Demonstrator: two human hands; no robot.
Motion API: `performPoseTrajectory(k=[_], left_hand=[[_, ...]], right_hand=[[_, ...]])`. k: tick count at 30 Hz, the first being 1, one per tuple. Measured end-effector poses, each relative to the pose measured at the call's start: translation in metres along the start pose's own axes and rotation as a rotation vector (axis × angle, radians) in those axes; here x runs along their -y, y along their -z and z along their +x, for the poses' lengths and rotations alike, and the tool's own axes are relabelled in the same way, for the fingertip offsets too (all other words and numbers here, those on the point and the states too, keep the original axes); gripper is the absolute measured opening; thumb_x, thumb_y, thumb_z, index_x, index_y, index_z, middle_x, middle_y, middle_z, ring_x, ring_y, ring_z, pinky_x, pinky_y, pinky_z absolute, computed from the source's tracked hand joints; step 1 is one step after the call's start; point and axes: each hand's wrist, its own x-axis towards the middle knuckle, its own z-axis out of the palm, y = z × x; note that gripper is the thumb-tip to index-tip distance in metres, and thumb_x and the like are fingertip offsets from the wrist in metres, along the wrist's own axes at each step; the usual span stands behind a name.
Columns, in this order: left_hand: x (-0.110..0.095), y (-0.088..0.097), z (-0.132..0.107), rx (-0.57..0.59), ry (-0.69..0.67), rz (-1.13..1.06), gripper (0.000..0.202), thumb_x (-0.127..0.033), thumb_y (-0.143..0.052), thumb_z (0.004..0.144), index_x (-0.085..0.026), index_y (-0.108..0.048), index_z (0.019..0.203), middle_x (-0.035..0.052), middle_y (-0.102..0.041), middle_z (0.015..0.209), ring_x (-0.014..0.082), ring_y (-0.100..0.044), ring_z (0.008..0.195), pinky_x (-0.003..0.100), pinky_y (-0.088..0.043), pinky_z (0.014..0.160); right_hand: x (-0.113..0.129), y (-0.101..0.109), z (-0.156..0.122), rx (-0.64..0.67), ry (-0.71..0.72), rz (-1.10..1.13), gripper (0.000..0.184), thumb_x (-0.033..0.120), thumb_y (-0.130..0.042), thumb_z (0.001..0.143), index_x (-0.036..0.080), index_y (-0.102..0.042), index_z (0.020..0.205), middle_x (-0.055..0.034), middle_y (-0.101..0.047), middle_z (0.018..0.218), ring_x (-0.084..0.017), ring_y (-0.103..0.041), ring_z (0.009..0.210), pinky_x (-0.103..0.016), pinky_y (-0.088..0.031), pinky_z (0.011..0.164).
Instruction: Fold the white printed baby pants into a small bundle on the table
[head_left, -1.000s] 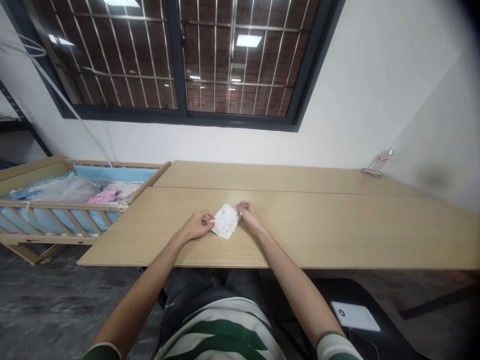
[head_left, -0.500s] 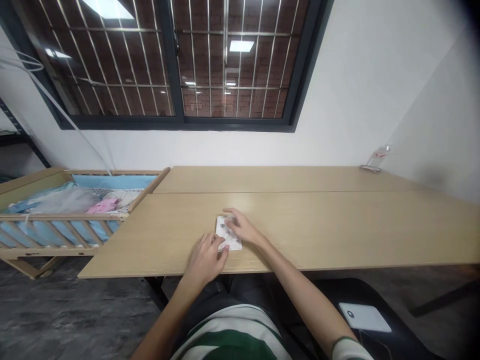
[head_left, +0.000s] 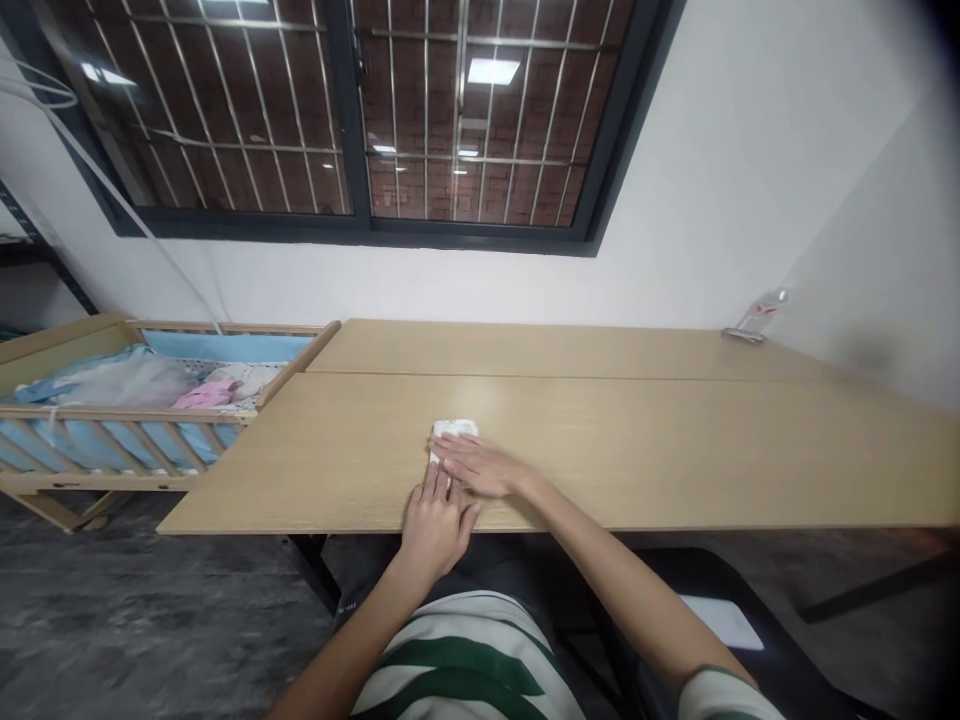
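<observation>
A small folded white cloth (head_left: 453, 429) lies on the wooden table (head_left: 637, 450) near its front edge. My right hand (head_left: 480, 466) lies flat on top of it, fingers stretched out to the left, covering most of it. My left hand (head_left: 436, 518) rests at the table's front edge just below, fingers extended and touching the cloth's near side. Only the far end of the cloth shows past my fingers.
A wooden baby crib (head_left: 142, 400) with blue bedding and pink clothes stands against the table's left end. A plastic bottle (head_left: 761, 312) lies at the far right by the wall. A white pad (head_left: 724, 620) sits on a dark seat at my lower right.
The cloth went from held between both hands to folded smaller and pressed flat on the table. My left hand dropped back to the front edge; my right hand flattened over the cloth.
</observation>
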Motion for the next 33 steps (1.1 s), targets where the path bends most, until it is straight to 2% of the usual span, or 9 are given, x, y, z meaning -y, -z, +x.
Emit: performPoseTrajectory(k=[5, 10, 16, 20, 22, 24, 28, 30, 33], left_hand=[[0.003, -0.005, 0.000, 0.000, 0.021, -0.023, 0.056, -0.045, -0.040, 0.102, -0.009, -0.050, 0.143, 0.0253, -0.048, 0.151, 0.0382, -0.042, 0.143, 0.050, -0.047, 0.104], [0.002, -0.007, -0.001, -0.019, 0.021, -0.031, 0.054, -0.044, -0.040, 0.102, -0.011, -0.050, 0.143, 0.0244, -0.049, 0.150, 0.0375, -0.043, 0.142, 0.051, -0.047, 0.104], [0.002, -0.008, -0.001, -0.042, 0.027, -0.030, 0.052, -0.042, -0.042, 0.101, -0.011, -0.050, 0.142, 0.0233, -0.050, 0.149, 0.0375, -0.043, 0.142, 0.050, -0.047, 0.104], [0.021, 0.001, 0.010, -0.051, -0.005, -0.115, 0.042, -0.040, -0.041, 0.102, -0.017, -0.058, 0.133, 0.0163, -0.063, 0.136, 0.0307, -0.056, 0.128, 0.044, -0.047, 0.103], [0.034, 0.009, 0.020, -0.045, 0.055, -0.114, 0.038, -0.039, -0.039, 0.102, -0.019, -0.062, 0.124, 0.0142, -0.068, 0.123, 0.0277, -0.062, 0.114, 0.041, -0.048, 0.098], [0.045, 0.017, 0.032, -0.013, 0.170, -0.039, 0.039, -0.042, -0.038, 0.102, -0.016, -0.064, 0.116, 0.0156, -0.069, 0.112, 0.0290, -0.063, 0.106, 0.042, -0.048, 0.093], [0.056, 0.023, 0.054, 0.135, 0.335, 0.063, 0.052, -0.049, -0.034, 0.101, -0.008, -0.067, 0.105, 0.0231, -0.070, 0.105, 0.0349, -0.065, 0.102, 0.045, -0.046, 0.088], [0.056, 0.019, 0.063, 0.180, 0.345, 0.051, 0.057, -0.052, -0.034, 0.101, -0.006, -0.068, 0.103, 0.0254, -0.071, 0.103, 0.0361, -0.067, 0.099, 0.046, -0.047, 0.086], [0.052, 0.012, 0.073, 0.217, 0.324, 0.021, 0.054, -0.052, -0.037, 0.099, -0.008, -0.068, 0.103, 0.0236, -0.073, 0.104, 0.0343, -0.069, 0.098, 0.043, -0.047, 0.085]], right_hand=[[-0.041, 0.006, 0.015, -0.227, -0.028, 0.133, 0.055, 0.062, -0.056, 0.094, 0.037, -0.055, 0.144, 0.0026, -0.043, 0.158, -0.024, -0.028, 0.152, -0.045, -0.010, 0.127], [-0.064, 0.008, 0.024, -0.304, -0.065, 0.177, 0.057, 0.064, -0.058, 0.092, 0.033, -0.061, 0.139, 0.0002, -0.048, 0.154, -0.024, -0.034, 0.150, -0.044, -0.015, 0.127], [-0.068, 0.004, 0.025, -0.332, -0.092, 0.192, 0.061, 0.065, -0.052, 0.094, 0.028, -0.057, 0.143, -0.0035, -0.045, 0.157, -0.025, -0.033, 0.150, -0.045, -0.015, 0.127], [-0.075, 0.001, 0.023, -0.533, -0.180, 0.250, 0.064, 0.064, -0.039, 0.100, 0.024, -0.049, 0.149, -0.0099, -0.044, 0.158, -0.025, -0.038, 0.147, -0.045, -0.022, 0.124], [-0.080, 0.002, 0.021, -0.658, -0.220, 0.268, 0.061, 0.060, -0.035, 0.102, 0.022, -0.050, 0.147, -0.0125, -0.048, 0.154, -0.024, -0.042, 0.143, -0.045, -0.026, 0.122], [-0.083, 0.004, 0.019, -0.737, -0.235, 0.240, 0.055, 0.056, -0.037, 0.102, 0.021, -0.055, 0.140, -0.0138, -0.055, 0.144, -0.024, -0.046, 0.137, -0.045, -0.029, 0.119], [-0.079, 0.004, 0.016, -0.747, -0.185, 0.215, 0.042, 0.046, -0.048, 0.099, 0.019, -0.063, 0.127, -0.0134, -0.059, 0.126, -0.023, -0.059, 0.115, -0.042, -0.042, 0.107], [-0.073, 0.004, 0.015, -0.736, -0.144, 0.212, 0.035, 0.041, -0.054, 0.096, 0.019, -0.067, 0.119, -0.0112, -0.060, 0.117, -0.022, -0.061, 0.105, -0.040, -0.046, 0.101], [-0.060, 0.006, 0.013, -0.700, -0.102, 0.164, 0.022, 0.035, -0.061, 0.091, 0.020, -0.072, 0.103, -0.0082, -0.061, 0.103, -0.023, -0.060, 0.101, -0.040, -0.047, 0.096]])
